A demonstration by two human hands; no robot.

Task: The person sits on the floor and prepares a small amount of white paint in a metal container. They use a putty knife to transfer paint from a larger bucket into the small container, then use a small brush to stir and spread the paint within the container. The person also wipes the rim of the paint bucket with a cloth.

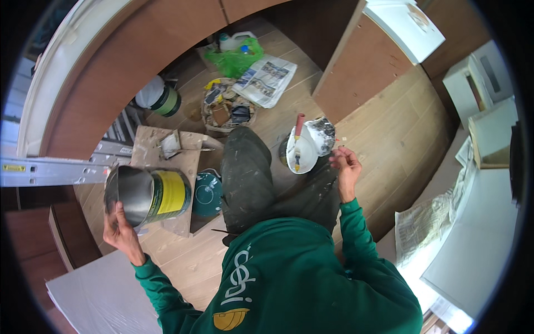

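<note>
A metal paint can (136,195) with a yellow and green label is tilted on its side over the edge of a paint-spotted wooden board. My left hand (121,236) grips it near its left end, thumb up along the metal and some fingers hidden behind it. In front of my knees stands a white paint pot (292,158). Across its mouth lies a paintbrush (299,133) with a red handle. A round piece smeared white and black (322,136) leans beside it. My right hand (347,167) hovers beside that piece, fingers loosely bent and apart, nothing visible in them.
Beside the can are the wooden board (149,142), with a small paint-stained item (171,145) on it, and a teal bucket lid (207,192). Ahead sit a rubbish-filled tub (228,106), a green bag (236,58) and newspaper (267,78). A ladder (61,173) lies left; wooden panels (361,69) stand ahead.
</note>
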